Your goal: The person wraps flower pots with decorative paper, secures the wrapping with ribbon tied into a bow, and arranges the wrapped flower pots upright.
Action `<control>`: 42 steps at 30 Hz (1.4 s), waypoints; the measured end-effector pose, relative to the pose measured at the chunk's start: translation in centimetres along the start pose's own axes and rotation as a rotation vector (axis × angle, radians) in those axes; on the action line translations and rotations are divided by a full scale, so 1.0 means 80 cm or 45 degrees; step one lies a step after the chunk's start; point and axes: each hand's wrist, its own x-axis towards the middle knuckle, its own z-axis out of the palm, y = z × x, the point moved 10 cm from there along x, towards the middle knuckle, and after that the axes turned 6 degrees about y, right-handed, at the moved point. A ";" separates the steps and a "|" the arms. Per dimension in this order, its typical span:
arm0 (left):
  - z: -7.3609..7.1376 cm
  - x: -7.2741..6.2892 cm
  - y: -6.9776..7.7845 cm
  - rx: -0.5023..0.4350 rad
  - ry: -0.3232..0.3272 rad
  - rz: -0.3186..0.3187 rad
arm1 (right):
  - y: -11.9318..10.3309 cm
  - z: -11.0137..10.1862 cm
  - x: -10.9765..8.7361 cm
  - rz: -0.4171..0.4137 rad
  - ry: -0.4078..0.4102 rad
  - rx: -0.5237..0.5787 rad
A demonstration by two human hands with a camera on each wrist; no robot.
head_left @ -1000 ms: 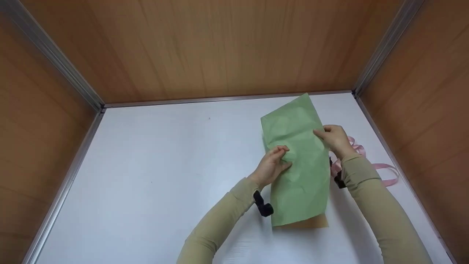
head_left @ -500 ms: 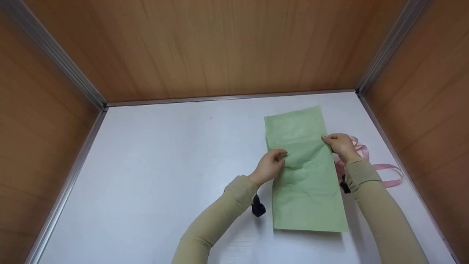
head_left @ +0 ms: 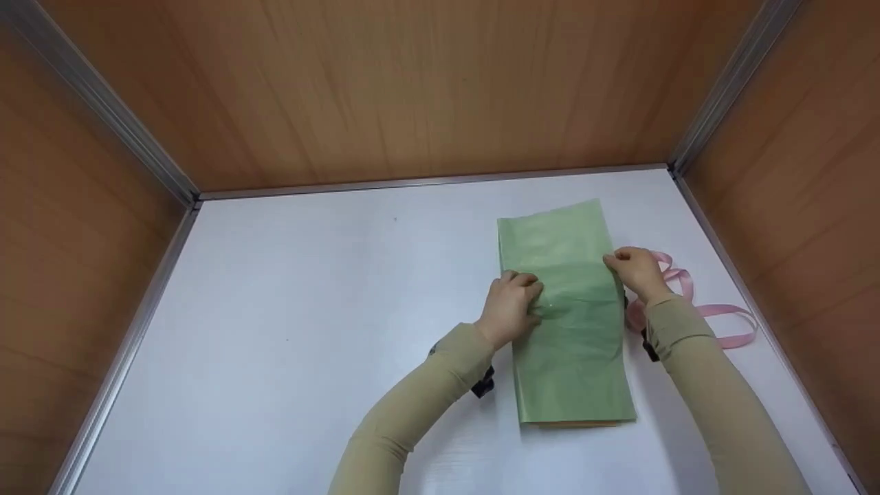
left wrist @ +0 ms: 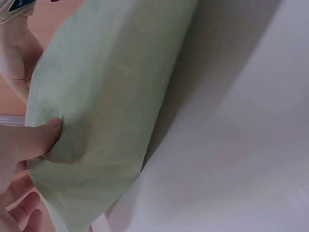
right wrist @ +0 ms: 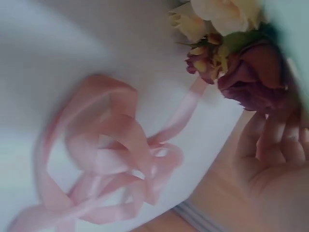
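A tall, creased sheet of green wrapping paper [head_left: 574, 371] stands in both hands at the right side of the table. My left hand [head_left: 505, 307] pinches its left edge; the left wrist view shows the thumb [left wrist: 48, 137] pressing the paper's face. Higher on the opposite edge, my right hand [head_left: 639, 275] grips the paper between thumb and fingers. Behind the sheet, the right wrist view reveals a dark red rose [right wrist: 256, 77] and cream flowers [right wrist: 229, 14] by the right fingers. The head view hides these flowers. A thin tan strip [head_left: 577, 423] peeks out along the bottom.
Loops of pink ribbon [head_left: 732, 324] lie right of the paper, partly behind the right forearm. One ribbon strand runs up to the flowers in the right wrist view. Wooden walls [head_left: 426, 89] with metal rails enclose the white table [head_left: 295, 330].
The paper's lower part has swung right and then narrowed, and its top has dropped. The left hand has turned further over the left edge. The right hand has slid slightly right and down.
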 end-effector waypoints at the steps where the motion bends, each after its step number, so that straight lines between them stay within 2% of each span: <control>1: 0.001 0.000 -0.001 0.001 -0.016 -0.008 | -0.008 -0.001 -0.002 -0.040 0.031 -0.040; 4: 0.003 -0.001 -0.003 -0.049 -0.044 -0.042 | -0.041 0.000 -0.010 -0.244 0.120 -0.162; 6: 0.004 -0.001 -0.005 -0.092 -0.055 -0.054 | -0.068 0.010 -0.020 -0.437 0.134 -0.258; 7: 0.005 0.000 -0.006 -0.103 -0.056 -0.056 | -0.081 0.020 -0.027 -0.531 0.106 -0.309; 9: 0.005 0.001 -0.006 -0.102 -0.058 -0.051 | -0.100 0.044 -0.040 -0.701 -0.018 -0.400; 11: 0.006 0.003 -0.006 -0.092 -0.054 -0.038 | -0.107 0.068 -0.052 -0.791 -0.155 -0.490; 14: 0.008 0.004 -0.004 -0.087 -0.044 -0.020 | -0.102 0.090 -0.060 -0.800 -0.290 -0.577; 16: 0.010 0.004 -0.003 -0.092 -0.042 -0.009 | -0.094 0.096 -0.059 -0.745 -0.324 -0.599; 21: 0.017 0.006 0.001 -0.081 -0.069 0.011 | -0.087 0.101 -0.053 -0.707 -0.312 -0.621; 28: 0.022 0.004 0.000 -0.087 -0.137 -0.004 | -0.086 0.105 -0.052 -0.731 -0.271 -0.634; 33: 0.018 0.005 -0.001 -0.087 -0.130 0.019 | -0.090 0.107 -0.055 -0.796 -0.224 -0.643; 36: 0.021 0.009 -0.005 -0.051 -0.121 0.040 | -0.090 0.108 -0.054 -0.798 -0.204 -0.636; 42: 0.028 0.011 -0.009 0.014 -0.156 0.007 | -0.088 0.111 -0.056 -0.754 -0.287 -0.604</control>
